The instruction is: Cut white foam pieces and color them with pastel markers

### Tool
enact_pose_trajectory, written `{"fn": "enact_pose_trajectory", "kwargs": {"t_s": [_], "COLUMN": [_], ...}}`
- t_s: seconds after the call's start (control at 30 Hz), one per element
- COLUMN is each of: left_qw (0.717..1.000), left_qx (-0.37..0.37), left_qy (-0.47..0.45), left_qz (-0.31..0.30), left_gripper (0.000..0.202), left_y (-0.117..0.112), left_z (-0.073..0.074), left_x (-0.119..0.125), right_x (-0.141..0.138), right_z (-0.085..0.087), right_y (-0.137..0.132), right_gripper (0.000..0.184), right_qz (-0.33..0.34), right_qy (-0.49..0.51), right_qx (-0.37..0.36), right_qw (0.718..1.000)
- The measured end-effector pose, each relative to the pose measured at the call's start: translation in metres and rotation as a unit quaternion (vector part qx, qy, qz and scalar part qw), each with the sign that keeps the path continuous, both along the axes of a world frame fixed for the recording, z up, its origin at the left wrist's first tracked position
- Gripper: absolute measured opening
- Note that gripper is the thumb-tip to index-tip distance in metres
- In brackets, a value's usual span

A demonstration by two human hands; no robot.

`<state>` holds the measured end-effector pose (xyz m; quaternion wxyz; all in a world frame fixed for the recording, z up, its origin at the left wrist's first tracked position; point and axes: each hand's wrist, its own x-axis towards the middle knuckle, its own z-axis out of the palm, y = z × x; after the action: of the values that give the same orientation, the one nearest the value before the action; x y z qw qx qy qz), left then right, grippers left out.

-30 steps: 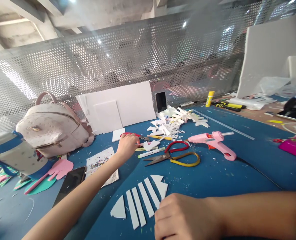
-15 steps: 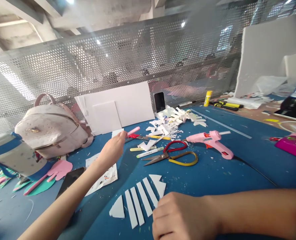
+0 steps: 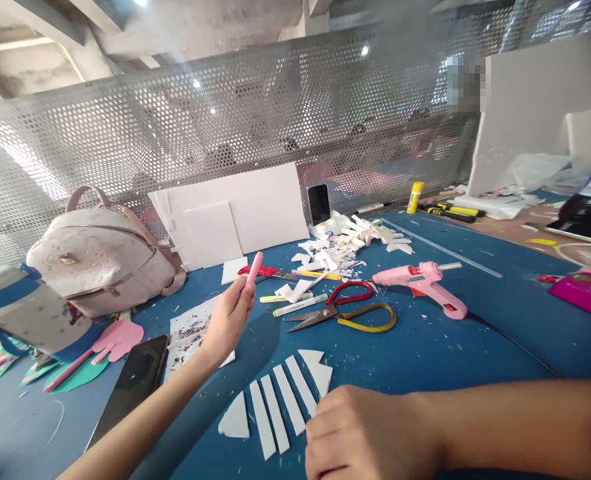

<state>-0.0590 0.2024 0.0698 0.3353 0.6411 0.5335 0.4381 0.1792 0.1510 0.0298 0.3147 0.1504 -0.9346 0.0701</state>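
My left hand [image 3: 231,310] is closed round a pink marker [image 3: 254,268], which points up and away over the table. Below it lies a speckled white sheet [image 3: 190,328]. In front of me, white foam pieces are laid in a fish-like row: a rounded piece [image 3: 235,417], several narrow strips [image 3: 274,413] and a notched piece [image 3: 318,371]. My right hand [image 3: 362,433] rests on the table in a fist beside the strips' right end; the inside of its fingers is hidden. Scissors [image 3: 342,312] with red and yellow handles lie beyond the pieces.
A pink glue gun [image 3: 422,283] with a trailing cord lies right of the scissors. Markers [image 3: 300,305], red-handled scissors [image 3: 265,271] and white scraps [image 3: 342,247] lie farther back. A phone [image 3: 135,373], a tumbler [image 3: 35,313] and a backpack [image 3: 95,253] are on the left.
My left hand has turned and moved slightly towards me and lower, tipping the marker more upright. More of the phone and the speckled sheet now shows. My right hand has barely moved.
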Motion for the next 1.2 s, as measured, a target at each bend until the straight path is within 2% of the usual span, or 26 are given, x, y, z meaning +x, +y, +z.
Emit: {"fn": "enact_pose_trajectory", "kwargs": {"t_s": [0.13,0.23,0.5,0.73,0.83,1.03,1.2], "left_qw": [0.999,0.999,0.998,0.998,0.997,0.994,0.976], "left_qx": [-0.018,-0.023,-0.036,-0.022,-0.007,0.047,0.173], "left_qy": [-0.039,-0.048,-0.039,-0.014,0.003,0.075,0.130], "left_qz": [-0.010,-0.012,-0.043,-0.063,-0.072,-0.070,-0.018], "left_gripper": [0.030,0.031,0.031,0.031,0.031,0.029,0.026], "left_y": [-0.003,-0.003,-0.001,0.007,0.013,0.013,-0.007], "left_z": [0.000,-0.001,-0.008,-0.023,-0.025,-0.014,0.005], "left_x": [0.002,0.002,-0.002,-0.001,-0.003,-0.005,0.001], "right_x": [0.000,0.000,-0.001,-0.001,-0.001,-0.001,0.000], "right_z": [-0.002,-0.003,-0.003,-0.002,-0.003,-0.001,0.002], "right_y": [0.001,0.001,0.000,0.001,0.001,0.000,-0.002], "right_gripper": [0.024,0.024,0.022,0.021,0.020,0.017,0.012], "right_qz": [0.001,0.002,0.010,0.010,0.006,0.004,-0.010], "right_qy": [-0.030,-0.012,-0.004,0.002,0.004,0.001,0.006], "right_qx": [0.004,-0.005,-0.017,-0.019,-0.017,-0.016,-0.015], "right_qw": [1.000,1.000,1.000,1.000,1.000,1.000,1.000]}}
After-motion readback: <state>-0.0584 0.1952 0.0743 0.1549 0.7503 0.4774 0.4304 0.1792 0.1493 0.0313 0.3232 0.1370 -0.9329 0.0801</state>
